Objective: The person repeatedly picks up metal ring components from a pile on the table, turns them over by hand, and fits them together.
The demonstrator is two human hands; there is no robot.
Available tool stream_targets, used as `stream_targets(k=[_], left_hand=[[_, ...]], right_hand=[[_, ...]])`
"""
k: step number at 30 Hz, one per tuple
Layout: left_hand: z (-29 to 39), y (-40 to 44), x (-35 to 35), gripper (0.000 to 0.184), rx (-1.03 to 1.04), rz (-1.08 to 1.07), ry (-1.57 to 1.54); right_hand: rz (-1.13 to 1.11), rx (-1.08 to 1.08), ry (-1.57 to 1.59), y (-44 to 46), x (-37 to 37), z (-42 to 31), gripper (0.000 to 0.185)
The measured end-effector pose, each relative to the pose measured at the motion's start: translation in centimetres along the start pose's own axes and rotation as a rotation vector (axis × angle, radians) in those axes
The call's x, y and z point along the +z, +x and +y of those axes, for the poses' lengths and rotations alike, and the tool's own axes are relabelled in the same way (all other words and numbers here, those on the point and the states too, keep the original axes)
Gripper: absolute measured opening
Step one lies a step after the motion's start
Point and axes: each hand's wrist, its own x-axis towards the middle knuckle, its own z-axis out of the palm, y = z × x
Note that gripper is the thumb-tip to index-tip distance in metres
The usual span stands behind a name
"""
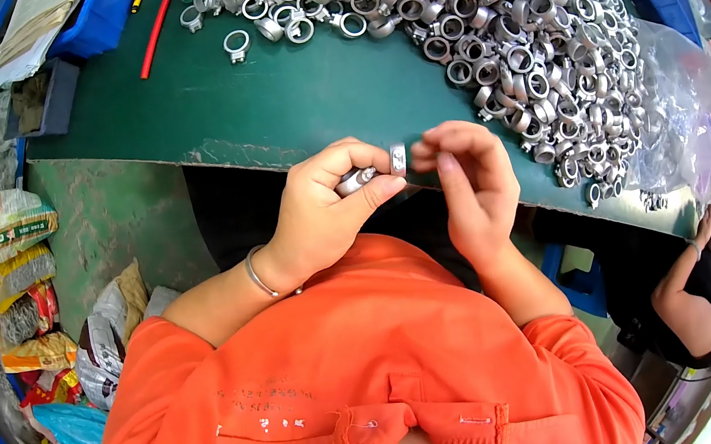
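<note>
My left hand [321, 201] pinches a small silver metal ring [398, 160] between thumb and forefinger, just past the table's front edge. Another grey metal piece [355, 181] is tucked in the curled fingers of the same hand; its exact kind is partly hidden. Close by on the right, my right hand [479, 187] has its fingers bent and its thumb held apart, with nothing visible in it. A small gap separates its fingertips from the ring. Beyond both hands, a large heap of similar metal rings [482, 22] covers the back and right of the table.
The green table [334, 94] carries a red stick [159, 31] at the back left. Blue bins [95, 23] and a grey box [45, 97] stand at left, filled bags [7, 229] below. Clear plastic [684, 106] drapes the right end, near another person's arm [683, 299].
</note>
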Motion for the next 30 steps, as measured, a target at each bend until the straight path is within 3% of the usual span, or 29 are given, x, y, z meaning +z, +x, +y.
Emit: stream_targets(k=[1,2,6,9,12,14,16,17,19,21,24,27,29,30], left_hand=[[0.0,0.0,0.1,0.007,0.129,0.007,0.087],[0.0,0.1,0.2,0.008,0.259,0.016,0.173],[-0.1,0.1,0.3,0.010,0.336,-0.006,0.219],[-0.1,0.1,0.5,0.011,0.382,-0.038,0.211],[0.4,-0.3,0.3,0.017,-0.058,-0.066,-0.137],[0.0,-0.2,0.3,0.018,-0.076,-0.051,-0.239],[0.5,0.0,0.4,0.023,-0.201,-0.004,-0.448],[0.7,0.1,0.4,0.023,-0.199,-0.005,-0.448],[0.9,0.4,0.3,0.025,-0.375,-0.057,-0.648],[0.2,0.3,-0.1,0.024,-0.338,-0.106,-0.680],[0.1,0.3,-0.1,0.022,-0.352,-0.168,-0.651],[0.2,0.2,-0.3,0.011,-0.338,-0.149,-0.598],[0.6,0.2,-0.1,0.008,-0.345,-0.148,-0.595],[0.6,0.2,-0.1,0.008,-0.335,-0.149,-0.551]], right_hand=[[0.026,0.265,0.216,0.0,0.1,-0.6,0.012],[-0.076,0.306,0.277,0.2,-0.5,-0.1,0.020],[-0.216,0.409,0.307,0.5,-1.1,-0.7,0.021],[-0.252,0.328,0.260,0.3,-0.5,-1.3,0.020],[-0.195,0.238,0.291,0.0,-0.3,-0.8,0.022],[-0.159,0.211,0.316,-0.1,0.1,-0.7,0.024],[-0.082,-0.082,0.132,0.0,0.3,-0.5,0.025],[-0.082,-0.084,0.131,0.1,0.1,-0.4,0.025],[-0.168,-0.461,-0.367,0.5,-0.7,-0.1,0.025],[-0.351,-0.483,-0.336,1.3,-0.9,-1.0,0.018],[-0.142,-0.683,-0.693,2.8,-3.0,-1.2,0.018],[0.265,-0.641,-1.216,5.7,-5.1,-2.1,0.017],[0.276,-0.452,-1.389,6.4,-6.1,-2.1,0.013],[0.253,-0.462,-1.401,6.6,-6.1,-2.2,0.011]])
